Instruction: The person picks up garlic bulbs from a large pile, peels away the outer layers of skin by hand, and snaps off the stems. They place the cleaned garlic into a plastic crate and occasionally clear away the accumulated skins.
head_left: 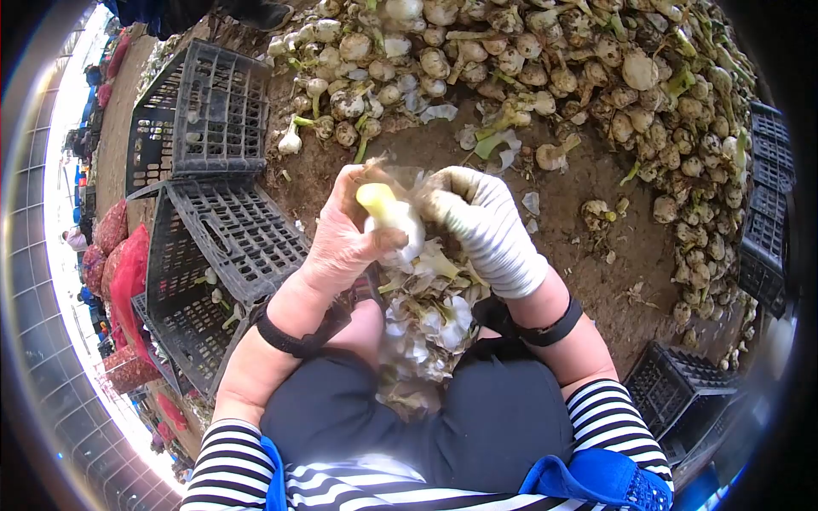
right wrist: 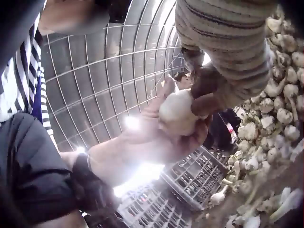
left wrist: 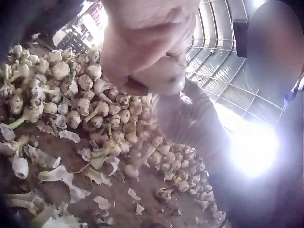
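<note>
Arched greenhouse roof point(right wrist: 109, 80), dirt floor point(head_left: 588, 196), black crates point(head_left: 209, 111)

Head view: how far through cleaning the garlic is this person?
Done: a mound of stripped skins lies in the lap, and only a few bulbs sit in the black crate. In hand: the left hand grips a garlic bulb while the gloved right hand pinches its outer skin. Left: the large heap of muddy bulbs on the ground, so most of the work appears to remain.

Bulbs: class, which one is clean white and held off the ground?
The bulb gripped in the bare left hand, with the gloved right hand pinching at its top. The others lie soil-stained in the heap on the ground.
</note>
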The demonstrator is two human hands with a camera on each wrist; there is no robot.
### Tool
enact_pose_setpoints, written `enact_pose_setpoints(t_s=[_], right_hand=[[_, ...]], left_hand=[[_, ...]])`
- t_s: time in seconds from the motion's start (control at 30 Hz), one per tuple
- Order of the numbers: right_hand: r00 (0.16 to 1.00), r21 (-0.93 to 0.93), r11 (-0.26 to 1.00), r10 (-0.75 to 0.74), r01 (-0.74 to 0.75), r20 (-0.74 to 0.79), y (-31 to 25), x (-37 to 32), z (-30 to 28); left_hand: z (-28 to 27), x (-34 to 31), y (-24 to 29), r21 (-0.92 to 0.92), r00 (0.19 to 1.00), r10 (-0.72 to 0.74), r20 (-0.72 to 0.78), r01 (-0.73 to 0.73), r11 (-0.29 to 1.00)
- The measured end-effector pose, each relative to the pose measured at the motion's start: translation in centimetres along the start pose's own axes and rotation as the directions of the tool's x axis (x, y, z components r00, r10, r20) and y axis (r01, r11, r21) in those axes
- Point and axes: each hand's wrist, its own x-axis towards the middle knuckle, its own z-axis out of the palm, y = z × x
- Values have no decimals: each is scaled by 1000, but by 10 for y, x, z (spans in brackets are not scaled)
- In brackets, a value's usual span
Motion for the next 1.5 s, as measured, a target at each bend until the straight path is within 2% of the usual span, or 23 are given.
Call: enact_pose_setpoints(t_s=[0.03,0.1,0.17,0.23,0.3,0.37,0.57,0.6,0.63,0.7,0.77,0.83,0.97,1.0,1.03,1.07,1.13,1.17,1.23,1.3,1.37,1.43,1.5], right_hand=[[972,451,862,219,-233,83,3,-1,-2],[970,412,879,217,-242,107,2,-2,-4],[983,241,953,178,-183,42,6,-2,-1],[994,299,950,107,-92,-35,-1,0,5],[994,157,988,10,8,-111,-8,1,8],[968,-266,932,-251,247,20,-4,0,10],[975,-400,896,-222,193,-27,1,-1,7],[1000,-57,998,21,-21,1,-3,-2,3],[965,276,925,239,-260,109,-4,-2,1],[949,318,895,277,-312,151,-1,-5,3],[970,248,938,228,-241,80,2,-6,5],[972,293,927,224,-235,74,2,-5,5],[970,442,864,232,-242,77,8,-5,3],[957,449,845,253,-291,145,9,-6,1],[938,451,824,273,-342,211,10,-7,0],[946,416,854,243,-314,215,9,-8,3],[958,390,877,232,-281,170,12,-6,3],[969,361,900,215,-245,122,14,-3,1],[986,346,933,140,-101,-90,27,9,-1],[930,274,940,274,-205,-245,58,26,-23],[822,487,850,415,-199,-390,67,38,-39],[782,364,901,398,-235,-481,127,52,-78],[785,93,982,190,-167,-589,154,53,-96]], left_hand=[[3,-1,3,8,999,-37,-23,37,999],[-5,0,2,-20,996,-75,-45,74,997],[-14,-1,-2,13,978,-166,-126,169,986],[-14,-2,-1,25,976,-198,-92,201,979],[-5,1,1,136,1000,19,2,-19,990],[1,2,0,175,998,-22,-61,32,984],[0,-1,-1,146,999,-44,-11,45,988],[0,0,4,39,995,-84,45,83,996],[0,1,10,39,995,-86,45,85,996],[-2,2,19,15,947,-258,189,260,965],[-11,1,8,-69,963,-197,183,212,975],[-23,1,6,467,999,6,54,-30,884],[-12,-3,16,409,999,-37,14,28,912],[-3,-2,21,196,996,-84,19,79,977],[-6,0,14,196,996,-86,20,81,977],[-12,3,2,265,989,109,96,-131,955],[-15,10,-5,450,905,397,152,-421,788],[-16,9,-3,448,905,396,157,-422,788],[-20,5,5,785,900,414,136,-353,509],[-19,2,8,772,902,400,161,-368,519],[-20,-4,7,501,962,273,24,-248,829],[-18,-5,7,332,971,239,-22,-219,918],[-17,-6,11,-10,975,22,-221,-25,1000]])
